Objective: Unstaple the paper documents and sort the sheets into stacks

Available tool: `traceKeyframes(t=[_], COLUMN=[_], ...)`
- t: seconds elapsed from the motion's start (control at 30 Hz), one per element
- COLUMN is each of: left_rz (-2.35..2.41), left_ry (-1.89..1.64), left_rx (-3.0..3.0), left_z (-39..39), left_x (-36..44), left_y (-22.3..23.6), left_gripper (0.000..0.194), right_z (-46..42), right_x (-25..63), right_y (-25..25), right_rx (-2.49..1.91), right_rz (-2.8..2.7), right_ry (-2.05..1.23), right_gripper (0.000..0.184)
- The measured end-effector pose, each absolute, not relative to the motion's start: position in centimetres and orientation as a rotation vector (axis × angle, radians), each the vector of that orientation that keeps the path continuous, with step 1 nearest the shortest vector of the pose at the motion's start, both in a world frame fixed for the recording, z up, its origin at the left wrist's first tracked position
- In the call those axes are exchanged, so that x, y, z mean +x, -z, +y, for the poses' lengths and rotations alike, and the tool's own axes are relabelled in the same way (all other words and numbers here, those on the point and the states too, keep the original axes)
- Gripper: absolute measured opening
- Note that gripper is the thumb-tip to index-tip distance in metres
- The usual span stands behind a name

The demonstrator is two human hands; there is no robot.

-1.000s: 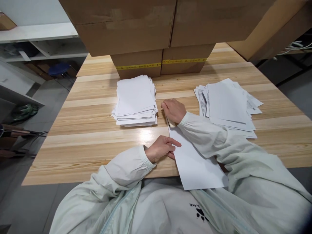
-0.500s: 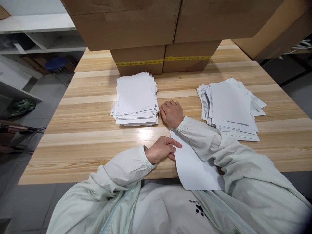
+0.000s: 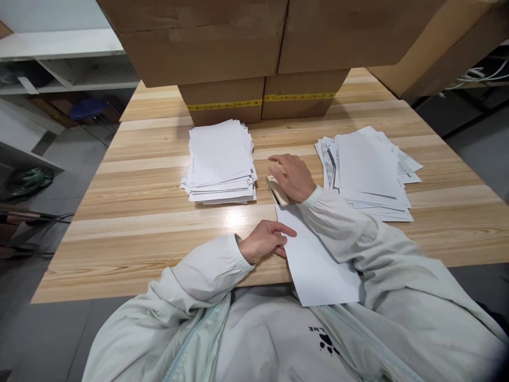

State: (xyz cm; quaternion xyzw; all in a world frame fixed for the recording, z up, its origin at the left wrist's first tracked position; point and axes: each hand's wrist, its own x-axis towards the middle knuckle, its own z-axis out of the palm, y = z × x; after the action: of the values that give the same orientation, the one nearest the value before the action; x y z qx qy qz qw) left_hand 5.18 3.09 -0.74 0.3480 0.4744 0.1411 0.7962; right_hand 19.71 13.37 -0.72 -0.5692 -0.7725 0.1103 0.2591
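A white sheet of paper lies in front of me and overhangs the table's near edge. My left hand grips its left edge, thumb and fingers closed on it, index finger stretched over the top. Just beyond the sheet's far end is a cream-coloured stapler, partly covered by my right hand. That hand rests over it with fingers loosely extended and apart, its wrist above the paper. How the paper's far corner meets the stapler is hidden.
A stack of papers stands left of centre, and a fanned, untidier pile of printed papers lies to the right. Large cardboard boxes are stacked at the table's back. A blue stool stands on the floor at left.
My right hand has risen and moved slightly away from me, its fingers uncurling, so the stapler beneath shows. My left hand keeps hold of the paper almost unmoved. The view has shifted slightly.
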Motion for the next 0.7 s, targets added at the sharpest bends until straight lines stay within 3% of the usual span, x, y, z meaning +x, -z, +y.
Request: traceKeyframes(t=[0.13, 0.2, 0.27, 0.4, 0.47, 0.57, 0.7], left_rz=[0.906, 0.888, 0.892, 0.855, 0.849, 0.853, 0.918], left_ry=[-0.288, -0.316, -0.432, -0.716, -0.769, -0.796, -0.906], left_rx=[0.887, 1.098, 1.363, 1.654, 1.71, 1.82, 1.99], left_z=[1.2, 0.1, -0.7, -0.5, 0.1, 0.9, 2.5], left_x=[5.2, 5.1, 4.8, 3.9, 3.7, 3.4, 2.4], left_y=[1.2, 1.0, 0.3, -1.0, -1.4, -1.5, -1.6], left_gripper=[0.028, 0.028, 0.029, 0.032, 0.033, 0.036, 0.04], right_z=[8.1, 4.1, 0.1, -5.5, -6.5, -5.3, 0.1], right_x=[26.3, 29.7, 32.3, 32.6, 30.6, 28.1, 31.6], right_y=[-2.4, -3.0, -2.5, 0.3, 1.7, 2.6, 1.5], right_rx=[-1.543, -1.744, -1.92, -1.64, -1.671, -1.886, -2.038], right_rz=[-2.025, -1.878, -1.608, -1.326, -1.269, -1.168, -1.012], right_ry=[-0.231, -0.256, -0.466, -1.178, -1.267, -0.951, -0.357], right_gripper=[0.042, 0.039, 0.04, 0.063, 0.057, 0.041, 0.045])
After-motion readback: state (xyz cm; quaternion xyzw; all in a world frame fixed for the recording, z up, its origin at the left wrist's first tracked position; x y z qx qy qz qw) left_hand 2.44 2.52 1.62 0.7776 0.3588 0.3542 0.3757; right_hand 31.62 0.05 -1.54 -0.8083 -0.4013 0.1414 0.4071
